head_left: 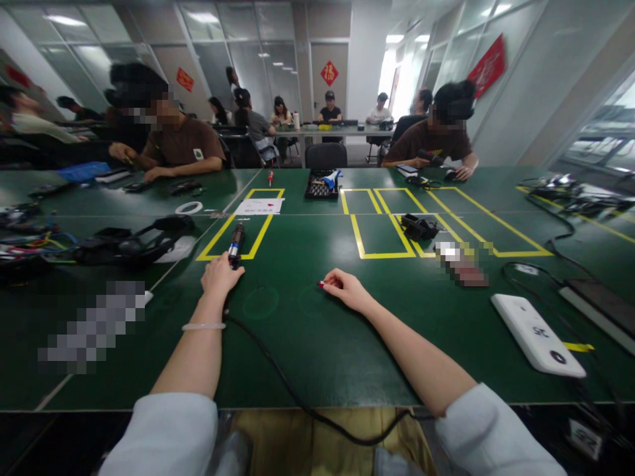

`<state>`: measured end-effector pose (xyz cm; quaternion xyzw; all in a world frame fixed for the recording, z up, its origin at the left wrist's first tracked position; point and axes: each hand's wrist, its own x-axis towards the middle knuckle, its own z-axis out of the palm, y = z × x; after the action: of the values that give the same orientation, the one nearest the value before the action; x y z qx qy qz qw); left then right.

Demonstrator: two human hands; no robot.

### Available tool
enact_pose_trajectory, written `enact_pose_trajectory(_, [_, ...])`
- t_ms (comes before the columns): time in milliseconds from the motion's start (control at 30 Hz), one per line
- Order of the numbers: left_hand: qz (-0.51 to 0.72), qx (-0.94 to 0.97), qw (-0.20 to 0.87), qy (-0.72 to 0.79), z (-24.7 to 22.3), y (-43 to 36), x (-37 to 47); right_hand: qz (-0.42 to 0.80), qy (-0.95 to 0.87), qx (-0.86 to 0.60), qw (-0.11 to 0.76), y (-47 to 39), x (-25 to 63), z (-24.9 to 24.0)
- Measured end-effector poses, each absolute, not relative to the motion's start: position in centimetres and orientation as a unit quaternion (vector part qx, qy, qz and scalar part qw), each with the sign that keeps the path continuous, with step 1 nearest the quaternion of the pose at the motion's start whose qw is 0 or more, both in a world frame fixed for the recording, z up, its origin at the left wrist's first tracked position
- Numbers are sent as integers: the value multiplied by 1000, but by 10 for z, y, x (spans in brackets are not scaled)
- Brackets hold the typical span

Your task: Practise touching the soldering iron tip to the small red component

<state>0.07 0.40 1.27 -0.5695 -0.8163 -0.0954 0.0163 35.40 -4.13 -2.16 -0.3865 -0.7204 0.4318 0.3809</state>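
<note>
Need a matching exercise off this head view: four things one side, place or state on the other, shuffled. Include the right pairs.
Things
1. Left hand
2. Right hand
3. Black tray
4. White device

Places and states
A. Lies at the right of the green table, dark markings on its face
B. Closed around the near end of a dark cylindrical tool
C. Stands toward the far side, near the middle, with a blue-and-white item on it
D. Pinches a small red item at the fingertips

Right pairs: 1-B, 2-D, 3-C, 4-A

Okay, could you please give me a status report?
Left hand on black cylindrical tool; right hand pinching small red item; black cable trailing over green table's near edge.
</note>
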Motion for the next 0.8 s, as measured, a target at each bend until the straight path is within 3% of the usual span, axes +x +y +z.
enact_pose_trajectory(267, [-117, -630, 51, -766, 6, -4, 41, 409, -727, -394, 386, -42, 354, -22])
enact_pose_trajectory(800, [-168, -819, -21, -548, -1, -57, 168, 317, -759, -437, 364, -39, 354, -24])
